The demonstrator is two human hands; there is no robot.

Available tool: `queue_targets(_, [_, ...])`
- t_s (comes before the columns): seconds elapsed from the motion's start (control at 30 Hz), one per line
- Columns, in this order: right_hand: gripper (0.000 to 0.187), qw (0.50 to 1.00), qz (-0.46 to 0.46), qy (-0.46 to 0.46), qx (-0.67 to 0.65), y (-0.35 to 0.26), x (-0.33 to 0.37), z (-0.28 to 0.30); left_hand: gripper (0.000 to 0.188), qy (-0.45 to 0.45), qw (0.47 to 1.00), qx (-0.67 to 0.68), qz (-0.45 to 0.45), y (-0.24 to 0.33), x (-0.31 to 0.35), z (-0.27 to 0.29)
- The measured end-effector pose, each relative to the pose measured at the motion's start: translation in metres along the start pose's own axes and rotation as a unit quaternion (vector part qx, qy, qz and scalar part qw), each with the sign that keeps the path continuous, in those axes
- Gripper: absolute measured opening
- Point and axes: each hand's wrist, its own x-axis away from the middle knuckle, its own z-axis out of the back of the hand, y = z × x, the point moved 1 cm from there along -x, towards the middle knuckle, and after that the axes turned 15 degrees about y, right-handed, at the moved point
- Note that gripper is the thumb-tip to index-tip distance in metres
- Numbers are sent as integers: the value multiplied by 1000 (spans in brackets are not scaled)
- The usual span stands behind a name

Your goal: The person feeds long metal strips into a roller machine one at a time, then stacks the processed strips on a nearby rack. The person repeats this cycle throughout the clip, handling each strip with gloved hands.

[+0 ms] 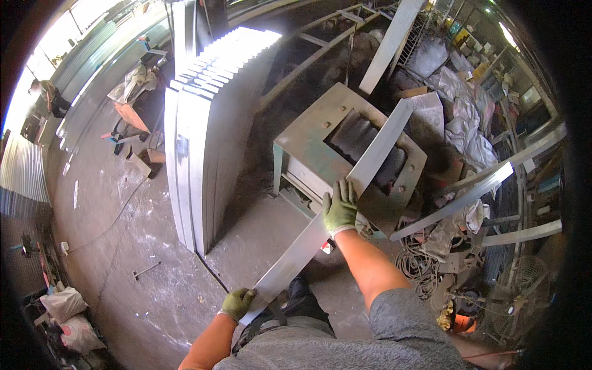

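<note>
a person in green gloves holds a long flat metal strip (336, 200) running from 7 o'clock up to 1 o'clock. the left hand (237, 303) grips its near end, fingers wrapped over the edge. the right hand (340, 208) clasps its middle, just before the green roller machine (308, 139). the strip's far end lies over the machine's dark rollers. a stack of upright metal sheets (203, 135) stands at 10 o'clock.

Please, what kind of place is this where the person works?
Most likely a sheet-metal workshop. The gloved left hand and right hand hold a long metal strip over a green roller machine. A stack of metal sheets stands on the concrete floor.
</note>
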Motion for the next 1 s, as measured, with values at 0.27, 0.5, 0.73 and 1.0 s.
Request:
queue_targets(0.27, [71,1000,19,-20,-3,-95,123,25,53,-8,1000,-19,19,-138,83,25])
queue_targets(0.5, [80,991,0,-125,-54,-177,210,57,50,-21,993,-74,90,-227,151,79])
queue_targets(0.73, [82,956,53,-221,-184,-218,258,91,48,-43,981,-135,133,-295,203,138])
queue_targets(1.0, [79,978,115,-145,-96,-125,163,68,69,-76,980,-171,62,-185,119,97])
